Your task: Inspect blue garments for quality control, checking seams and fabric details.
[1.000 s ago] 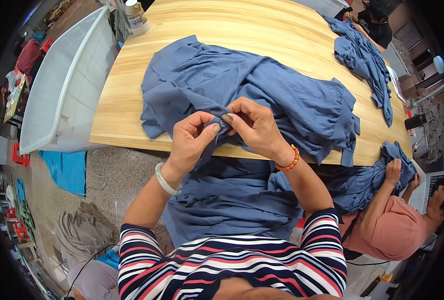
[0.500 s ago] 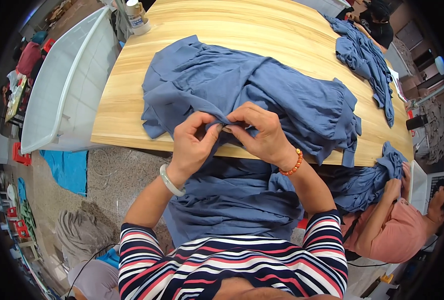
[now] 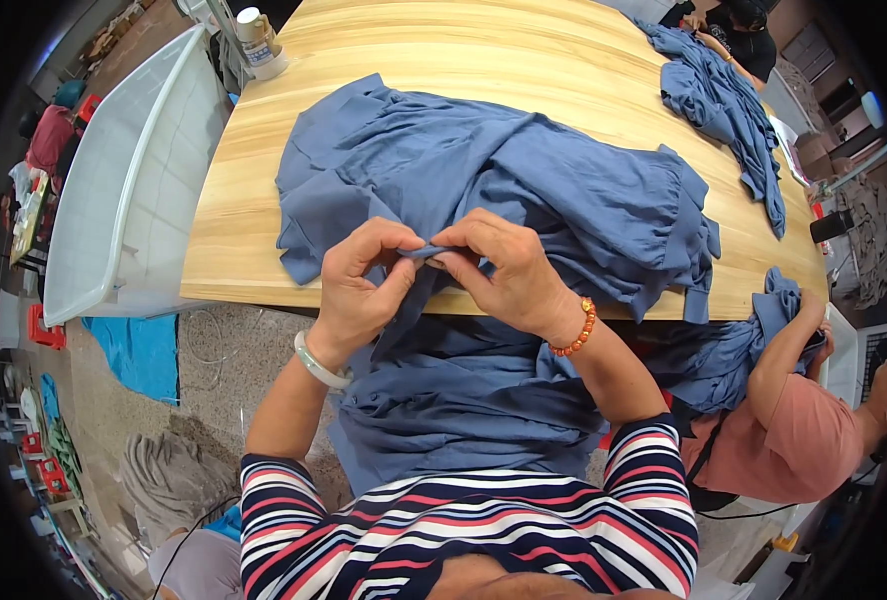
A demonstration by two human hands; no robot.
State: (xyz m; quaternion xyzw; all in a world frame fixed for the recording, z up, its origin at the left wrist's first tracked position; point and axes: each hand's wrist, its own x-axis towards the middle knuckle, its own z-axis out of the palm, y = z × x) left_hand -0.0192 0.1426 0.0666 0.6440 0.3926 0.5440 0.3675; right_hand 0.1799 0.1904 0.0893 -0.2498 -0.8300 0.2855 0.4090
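A slate-blue garment (image 3: 564, 200) with a gathered band at its right end lies rumpled across the wooden table (image 3: 444, 45), its near part hanging over the front edge. My left hand (image 3: 362, 280) pinches a folded edge of this garment between thumb and fingers. Close beside it, my right hand (image 3: 512, 275) pinches the same edge, so that a short strip of cloth stretches between the fingertips. Whether anything small sits in the fold is hidden by my fingers. More blue cloth (image 3: 464, 410) with small buttons lies bunched below the table edge, over my lap.
A large white plastic bin (image 3: 129, 190) stands left of the table. A capped bottle (image 3: 259, 45) is at the far left corner. Another blue garment (image 3: 724, 120) lies at the far right, near a person in black. At the right, a person in pink (image 3: 804, 440) handles blue cloth.
Both my hands have shifted slightly left and drawn a little apart, with the pinched edge now showing between them. The person in pink has raised an arm and leaned away.
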